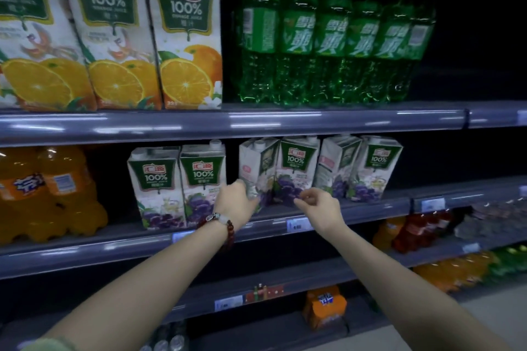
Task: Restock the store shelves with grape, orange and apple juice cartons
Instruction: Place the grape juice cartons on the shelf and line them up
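On the middle shelf stand several white grape juice cartons with green labels. Two on the left face forward. A third grape carton stands turned at an angle, and another angled one stands to its right. My left hand grips the third carton's lower left side. My right hand has its curled fingers and thumb on that carton's lower right front corner. Orange juice cartons fill the upper shelf at the left. No apple juice cartons are in view.
Green soda bottles stand on the upper shelf to the right of the orange cartons. Orange soda bottles stand at the left of the middle shelf. To the right of the grape cartons the middle shelf is dark. Lower shelves hold more bottles.
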Tool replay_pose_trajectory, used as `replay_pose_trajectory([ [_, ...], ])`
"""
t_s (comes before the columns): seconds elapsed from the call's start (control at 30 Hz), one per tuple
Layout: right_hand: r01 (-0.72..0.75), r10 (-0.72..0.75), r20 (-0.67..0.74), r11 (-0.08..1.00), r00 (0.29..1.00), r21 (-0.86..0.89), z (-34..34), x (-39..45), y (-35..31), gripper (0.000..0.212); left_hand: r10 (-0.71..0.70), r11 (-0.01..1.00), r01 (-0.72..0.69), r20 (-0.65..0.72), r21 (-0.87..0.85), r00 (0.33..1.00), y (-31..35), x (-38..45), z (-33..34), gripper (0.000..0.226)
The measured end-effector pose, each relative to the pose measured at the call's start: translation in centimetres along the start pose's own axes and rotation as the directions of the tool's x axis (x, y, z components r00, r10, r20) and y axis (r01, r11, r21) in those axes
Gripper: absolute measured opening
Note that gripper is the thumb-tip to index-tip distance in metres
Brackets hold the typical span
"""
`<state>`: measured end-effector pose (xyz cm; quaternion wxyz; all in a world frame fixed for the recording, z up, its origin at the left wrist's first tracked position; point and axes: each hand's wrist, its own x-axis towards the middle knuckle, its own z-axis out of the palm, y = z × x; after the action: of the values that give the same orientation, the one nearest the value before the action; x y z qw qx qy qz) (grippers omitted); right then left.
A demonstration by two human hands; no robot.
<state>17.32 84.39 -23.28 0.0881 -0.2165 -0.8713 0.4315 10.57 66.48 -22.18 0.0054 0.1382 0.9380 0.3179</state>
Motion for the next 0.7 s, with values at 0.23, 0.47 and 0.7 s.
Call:
replay_pose_trajectory([
  [0.23,0.013,-0.013,0.022,1.000,1.000,-0.021,-1.7,4.0,3.0,0.052,-0.232,0.971,0.227,-0.073,-0.072,0.970,2.0,1.7,3.4,0.055],
  [0.47,0.064,-0.060,0.035,0.988,0.998,-0.138,-0.5,7.5,4.6,0.050,-0.339,0.941,0.334,-0.134,-0.059,0.931,1.8,3.1,5.9,0.054],
  [0.7,0.057,-0.053,0.081,0.997,0.995,-0.047,0.2,10.6,5.4,0.064,-0.381,0.924,0.366,-0.205,-0.109,0.902,1.8,4.9,7.2,0.062],
])
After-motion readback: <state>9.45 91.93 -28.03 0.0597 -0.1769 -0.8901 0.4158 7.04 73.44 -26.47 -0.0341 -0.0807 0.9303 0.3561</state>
